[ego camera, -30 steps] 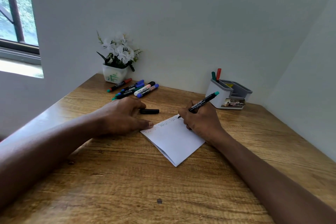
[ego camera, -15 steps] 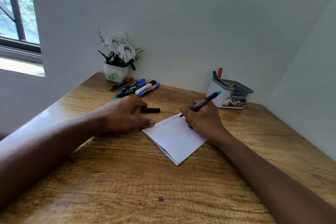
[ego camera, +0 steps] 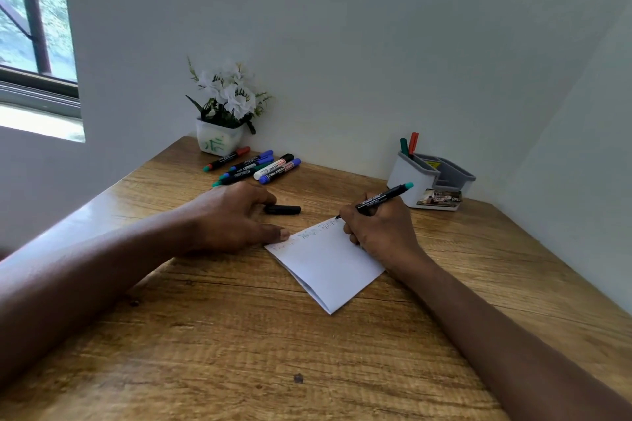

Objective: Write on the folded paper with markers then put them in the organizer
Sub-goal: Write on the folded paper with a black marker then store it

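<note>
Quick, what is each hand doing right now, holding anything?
Left hand: open, flat on the table, thumb pinning the folded paper.
Right hand: closed on a green-ended marker, tip at the paper.

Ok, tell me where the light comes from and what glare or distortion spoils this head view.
Head view: daylight enters from the window at upper left; pale glare washes the table edge near it; wide-angle bending slants the walls; writing on the folded paper is too faint to read.
</note>
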